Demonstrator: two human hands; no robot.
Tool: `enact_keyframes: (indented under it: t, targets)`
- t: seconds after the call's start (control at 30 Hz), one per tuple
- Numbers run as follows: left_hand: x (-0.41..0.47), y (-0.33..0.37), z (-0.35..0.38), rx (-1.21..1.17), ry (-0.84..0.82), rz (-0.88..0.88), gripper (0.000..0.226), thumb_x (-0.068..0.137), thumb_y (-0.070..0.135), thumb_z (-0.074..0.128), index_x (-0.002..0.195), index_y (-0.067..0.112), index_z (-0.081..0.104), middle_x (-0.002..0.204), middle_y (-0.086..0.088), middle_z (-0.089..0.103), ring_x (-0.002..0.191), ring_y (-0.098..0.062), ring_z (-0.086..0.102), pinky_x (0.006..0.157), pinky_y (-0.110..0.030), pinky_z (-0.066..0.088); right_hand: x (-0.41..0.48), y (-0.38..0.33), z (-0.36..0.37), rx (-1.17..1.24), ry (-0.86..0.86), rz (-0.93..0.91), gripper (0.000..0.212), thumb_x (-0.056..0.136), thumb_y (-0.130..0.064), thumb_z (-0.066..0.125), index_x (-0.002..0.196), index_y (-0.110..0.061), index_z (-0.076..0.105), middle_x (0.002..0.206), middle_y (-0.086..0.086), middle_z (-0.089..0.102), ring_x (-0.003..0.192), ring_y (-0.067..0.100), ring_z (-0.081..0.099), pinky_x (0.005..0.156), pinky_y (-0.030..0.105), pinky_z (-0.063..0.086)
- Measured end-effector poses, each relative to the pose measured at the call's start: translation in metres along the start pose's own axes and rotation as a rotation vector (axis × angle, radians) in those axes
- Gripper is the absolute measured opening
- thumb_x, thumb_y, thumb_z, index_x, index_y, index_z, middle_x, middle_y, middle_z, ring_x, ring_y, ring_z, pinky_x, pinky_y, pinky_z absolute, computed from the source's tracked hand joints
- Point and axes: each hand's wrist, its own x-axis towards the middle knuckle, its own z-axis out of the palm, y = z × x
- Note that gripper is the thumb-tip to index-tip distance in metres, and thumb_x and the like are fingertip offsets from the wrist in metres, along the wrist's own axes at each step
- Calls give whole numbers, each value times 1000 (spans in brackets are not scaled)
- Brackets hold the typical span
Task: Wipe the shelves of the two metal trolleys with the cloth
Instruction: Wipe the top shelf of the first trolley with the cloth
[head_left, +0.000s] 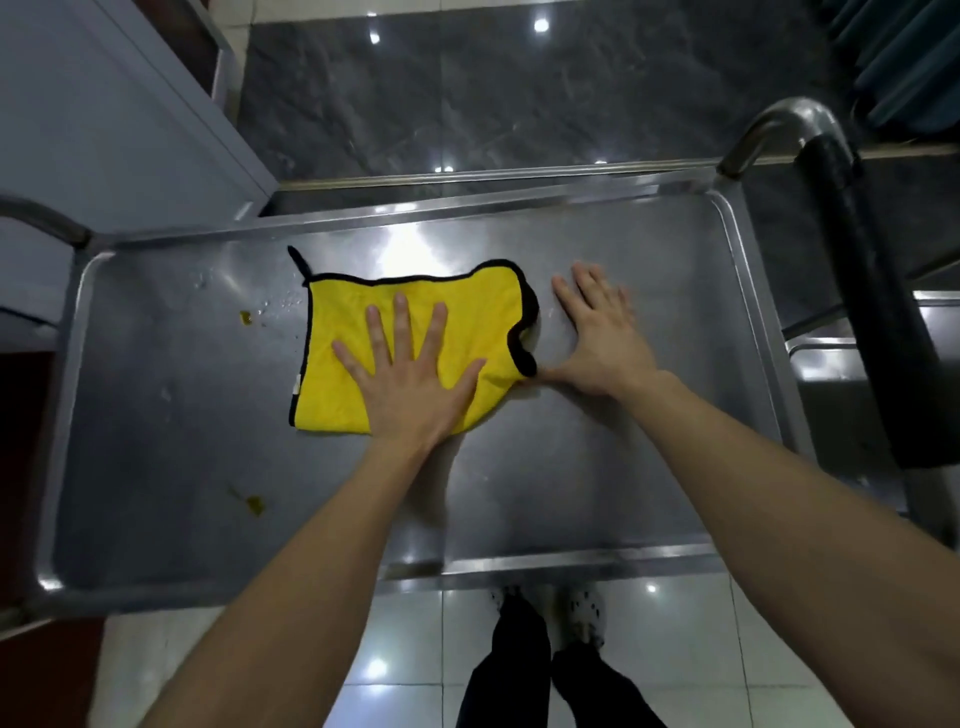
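A yellow cloth (467, 312) with a black hem lies spread on the top shelf (597, 467) of a steel trolley. My left hand (410, 374) presses flat on the cloth, fingers straight and spread. My right hand (597, 332) rests flat on the bare metal just right of the cloth, its thumb touching the cloth's black edge. Two yellowish stains (245, 317) (253, 504) and some water drops mark the shelf's left part.
The trolley's handle with a black grip (862, 291) rises at the right end. Part of a second steel trolley (831, 358) shows beyond it. A blue-grey cabinet (119, 130) stands at the far left. My feet (545, 623) are on the tiled floor below.
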Motion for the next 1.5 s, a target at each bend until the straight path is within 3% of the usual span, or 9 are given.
enact_keyframes:
  t: [0.13,0.3,0.43,0.57,0.7,0.83,1.03,1.2,1.5]
  targets:
    - [-73,-3,7,4,2,13,94,95,95,23,173,46,5,183,-1,-9,168,-36,-12,122,-83,2,5,-2,-4,-10,-14,3,141,58,-95,58,172,-27,9,180,2,-5,166,23,-9,133,53,-3]
    - [-178,-3,8,11,-21,36,95,97,92,27,174,40,8,183,-4,-6,169,-36,-8,125,-80,6,7,-11,-14,-99,-56,57,143,62,-94,71,171,-28,6,180,4,-8,166,26,-9,133,55,-3]
    - [-209,0,1,30,-77,-33,87,102,85,20,174,38,3,183,-4,-12,168,-34,-14,128,-75,5,-10,-53,-16,-193,64,-35,123,79,-68,81,171,-25,11,178,14,5,165,34,3,133,54,3]
    - [-203,5,-2,38,-121,-52,82,105,81,16,173,39,-2,181,-2,-18,167,-33,-20,129,-72,1,-37,-128,13,-95,21,-338,84,102,-46,65,170,-22,22,179,11,7,165,31,5,133,48,8]
    - [-208,-8,2,1,-43,-60,75,108,75,21,174,40,7,183,0,-6,169,-31,-9,130,-71,7,-43,-148,54,-6,-68,-278,57,111,-45,44,162,-19,38,177,11,16,163,29,11,130,45,16]
    - [-211,-58,-3,8,-80,-131,77,107,77,20,173,42,2,182,2,-11,168,-28,-15,131,-68,2,-40,-141,77,77,-9,-220,57,114,-49,32,164,-24,37,178,5,16,165,24,7,133,47,11]
    - [-169,-135,-19,2,-185,-136,85,97,93,7,168,52,-14,178,9,-28,164,-24,-30,127,-72,-11,-50,-142,94,111,69,-163,81,103,-74,22,166,-26,34,179,0,12,166,18,2,135,47,2]
    - [-73,-155,-26,-37,-208,-133,87,92,96,-1,167,54,-16,177,9,-30,163,-26,-33,121,-78,-15,-59,-142,95,87,70,-147,93,96,-87,29,168,-29,29,179,-3,8,165,13,-2,134,47,1]
    - [119,-151,-41,-55,-223,-115,103,80,104,-1,168,53,-9,180,6,-23,165,-31,-25,114,-85,-19,-66,-142,93,78,55,-137,92,97,-85,34,170,-31,21,180,-7,0,164,7,-10,134,47,1]
